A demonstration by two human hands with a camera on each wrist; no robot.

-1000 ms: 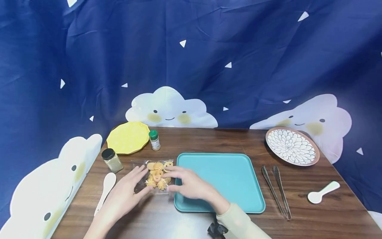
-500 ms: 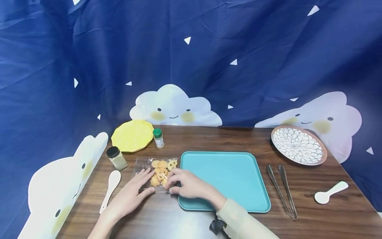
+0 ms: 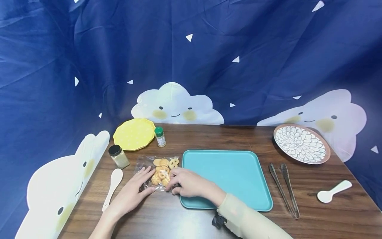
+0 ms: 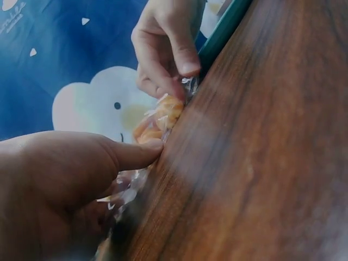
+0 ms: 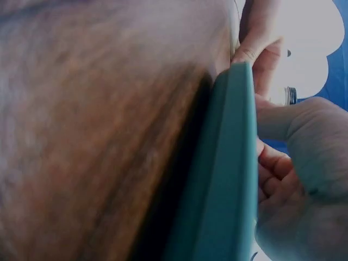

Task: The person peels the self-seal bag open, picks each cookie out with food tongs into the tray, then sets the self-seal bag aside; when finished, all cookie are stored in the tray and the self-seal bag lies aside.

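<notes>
A clear plastic bag of cookies [image 3: 161, 170] lies flat on the table, left of a turquoise tray [image 3: 223, 176]. My left hand [image 3: 130, 192] rests on the bag's left part with fingers spread and fairly straight. In the left wrist view its thumb [image 4: 138, 155] touches the near edge of the bag. My right hand [image 3: 191, 183] has its fingers curled at the bag's right end, over the tray's left rim. Crumpled plastic [image 4: 190, 84] shows between its thumb and fingers in the left wrist view, so it pinches the bag there.
At left are a white spoon [image 3: 112, 189], a black-lidded jar [image 3: 119, 157], a yellow plate [image 3: 134, 134] and a green-capped shaker [image 3: 160, 136]. To the right lie metal tongs [image 3: 285, 191], a petal-patterned plate [image 3: 301, 143] and a small pale spoon [image 3: 333, 192].
The right hand's fingers have drawn together and closed onto the right end of the bag. The left hand stays on the left part. The head view has shifted slightly.
</notes>
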